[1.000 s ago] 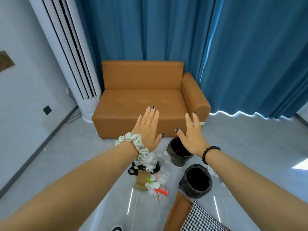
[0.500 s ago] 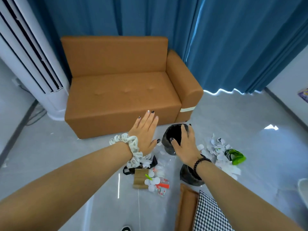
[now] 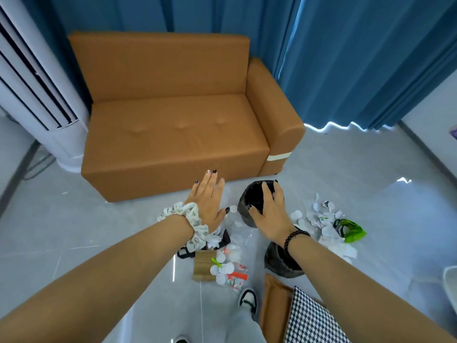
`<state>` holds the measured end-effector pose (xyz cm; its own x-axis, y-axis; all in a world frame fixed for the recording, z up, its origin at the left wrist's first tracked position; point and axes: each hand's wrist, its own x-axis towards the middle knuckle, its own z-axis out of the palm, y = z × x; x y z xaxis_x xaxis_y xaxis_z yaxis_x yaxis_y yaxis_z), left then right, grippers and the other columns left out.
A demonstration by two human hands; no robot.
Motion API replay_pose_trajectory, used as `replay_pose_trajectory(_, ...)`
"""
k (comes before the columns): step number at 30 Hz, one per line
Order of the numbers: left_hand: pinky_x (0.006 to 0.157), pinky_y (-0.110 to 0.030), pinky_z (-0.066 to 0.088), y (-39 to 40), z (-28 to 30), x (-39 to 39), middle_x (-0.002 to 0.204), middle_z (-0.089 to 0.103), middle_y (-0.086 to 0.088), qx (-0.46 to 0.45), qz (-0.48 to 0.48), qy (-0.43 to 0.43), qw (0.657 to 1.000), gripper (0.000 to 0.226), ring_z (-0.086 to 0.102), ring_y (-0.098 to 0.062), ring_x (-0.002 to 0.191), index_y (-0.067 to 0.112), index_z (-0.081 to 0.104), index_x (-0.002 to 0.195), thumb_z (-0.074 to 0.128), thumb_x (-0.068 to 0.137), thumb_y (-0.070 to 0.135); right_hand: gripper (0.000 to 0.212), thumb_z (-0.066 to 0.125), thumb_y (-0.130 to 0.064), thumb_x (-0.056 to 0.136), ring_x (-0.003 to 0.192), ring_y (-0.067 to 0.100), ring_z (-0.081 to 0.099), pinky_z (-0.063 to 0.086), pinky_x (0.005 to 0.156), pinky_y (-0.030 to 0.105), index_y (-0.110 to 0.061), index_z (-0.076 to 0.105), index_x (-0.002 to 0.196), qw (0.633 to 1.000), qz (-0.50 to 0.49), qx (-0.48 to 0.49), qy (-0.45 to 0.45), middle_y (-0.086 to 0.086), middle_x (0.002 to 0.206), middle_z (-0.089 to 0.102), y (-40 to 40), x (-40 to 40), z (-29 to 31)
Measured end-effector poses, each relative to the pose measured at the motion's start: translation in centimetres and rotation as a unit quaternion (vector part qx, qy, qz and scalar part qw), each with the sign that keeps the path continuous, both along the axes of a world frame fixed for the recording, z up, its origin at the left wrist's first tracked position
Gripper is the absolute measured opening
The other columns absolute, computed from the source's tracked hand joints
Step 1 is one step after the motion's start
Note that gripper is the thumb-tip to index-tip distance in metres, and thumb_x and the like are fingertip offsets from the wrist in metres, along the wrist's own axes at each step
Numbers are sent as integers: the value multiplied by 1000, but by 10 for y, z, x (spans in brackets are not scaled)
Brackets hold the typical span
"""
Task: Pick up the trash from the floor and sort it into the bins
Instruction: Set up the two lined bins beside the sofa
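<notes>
Grey glossy floor, tan sofa, blue curtains; both hands' fingers straight, holding nothing

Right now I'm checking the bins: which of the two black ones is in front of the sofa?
The farther black bin, by the sofa, with the right hand over it. The nearer bin sits under the forearm, beside the houndstooth cushion.

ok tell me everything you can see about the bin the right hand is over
The far bin is a small dark, round container with a wrinkled, matte wall and a black inside. It stands on the grey floor in front of the sofa's armrest end, apparently upright. The right hand lies over its open top, fingers spread and straight; actual contact is unclear. Its contents are hidden. White paper scraps lie just to its right.
</notes>
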<state>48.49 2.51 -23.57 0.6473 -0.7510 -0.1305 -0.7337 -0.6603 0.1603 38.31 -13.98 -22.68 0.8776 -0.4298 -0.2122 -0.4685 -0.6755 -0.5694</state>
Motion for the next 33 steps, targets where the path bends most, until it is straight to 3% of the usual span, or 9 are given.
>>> replay_pose_trajectory(12, 118, -43, 4, -113, -24, 25, 158, -10, -12, -8, 131, 51, 990, 72, -13, -27, 145, 9, -1, 150, 34, 97, 42, 72, 48, -35, 96, 146, 29, 4, 25, 111, 36, -17, 6, 152, 989, 139, -17, 45, 8, 157, -17, -114, 86, -11)
replay_pose_trajectory(23, 119, -42, 4, -144, -34, 50, 158, -8, -12, -14, 135, 69, 988, 70, -12, -26, 146, 9, 2, 150, 33, 97, 42, 71, 49, -31, 95, 144, 34, 6, 24, 113, 41, -16, 7, 151, 989, 101, -7, 106, 7, 157, -15, -161, 92, -33)
replay_pose_trajectory(29, 118, -41, 4, -158, -46, 66, 159, -6, -11, -16, 107, 81, 991, 71, -11, -26, 146, 9, 2, 150, 36, 97, 40, 66, 49, -29, 95, 144, 33, 5, 22, 115, 45, -14, 16, 149, 989, 87, -34, 118, 12, 157, -2, -183, 93, -39)
replay_pose_trajectory(33, 118, -43, 4, -180, -63, 71, 159, -7, -10, -26, 95, 116, 988, 71, -11, -26, 146, 9, 1, 150, 37, 96, 38, 66, 50, -26, 95, 144, 30, 5, 26, 113, 41, -12, 15, 149, 988, 69, -15, 136, 11, 156, -1, -200, 94, -57)
